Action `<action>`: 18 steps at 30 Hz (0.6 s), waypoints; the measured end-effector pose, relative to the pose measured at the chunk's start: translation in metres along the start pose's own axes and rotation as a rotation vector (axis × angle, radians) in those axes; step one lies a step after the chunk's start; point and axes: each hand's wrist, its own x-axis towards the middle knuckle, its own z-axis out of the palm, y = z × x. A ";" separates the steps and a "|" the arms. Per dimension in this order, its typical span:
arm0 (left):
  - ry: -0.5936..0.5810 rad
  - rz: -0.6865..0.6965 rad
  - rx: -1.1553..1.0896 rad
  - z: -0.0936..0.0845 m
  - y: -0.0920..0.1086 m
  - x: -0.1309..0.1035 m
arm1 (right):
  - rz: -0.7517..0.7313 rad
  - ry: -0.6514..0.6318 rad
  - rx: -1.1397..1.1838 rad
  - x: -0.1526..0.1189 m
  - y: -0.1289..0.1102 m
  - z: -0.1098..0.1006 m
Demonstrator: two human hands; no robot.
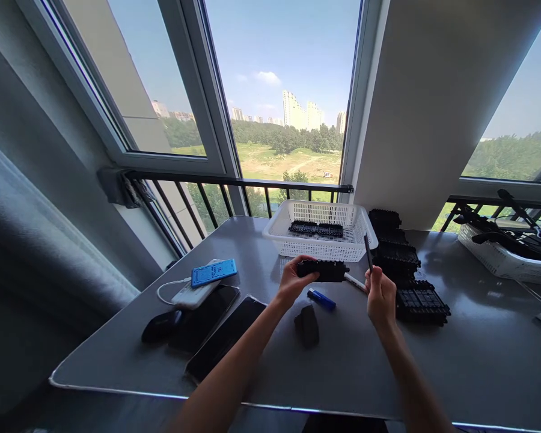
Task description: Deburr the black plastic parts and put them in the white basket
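My left hand [293,278] is closed on the left end of a black plastic part [328,271], held level above the table. To its right, my right hand [380,291] grips a thin dark stick-like tool [368,252] that points up. The tool and the part are apart. Below the part, a blue lighter [321,299] and a dark grey lump [307,327] lie on the table. A white pen-like stick [355,282] lies between my hands. Behind them, a white basket [320,248] holds two black plastic parts [316,228].
Stacks of black parts [421,302] stand right of my right hand. At the left lie a mouse [161,326], dark flat devices [228,337] and a blue-screened device [213,272]. A basket of cables [507,255] sits far right on the table [130,361].
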 end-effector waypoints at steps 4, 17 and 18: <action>0.008 0.014 0.026 -0.001 0.001 0.000 | -0.096 -0.014 -0.198 -0.001 -0.005 -0.002; -0.234 0.090 0.191 -0.012 0.006 0.004 | -0.190 -0.182 -0.726 -0.002 -0.008 0.001; -0.242 0.082 0.188 -0.011 0.005 0.003 | -0.188 -0.183 -0.733 -0.002 -0.008 0.001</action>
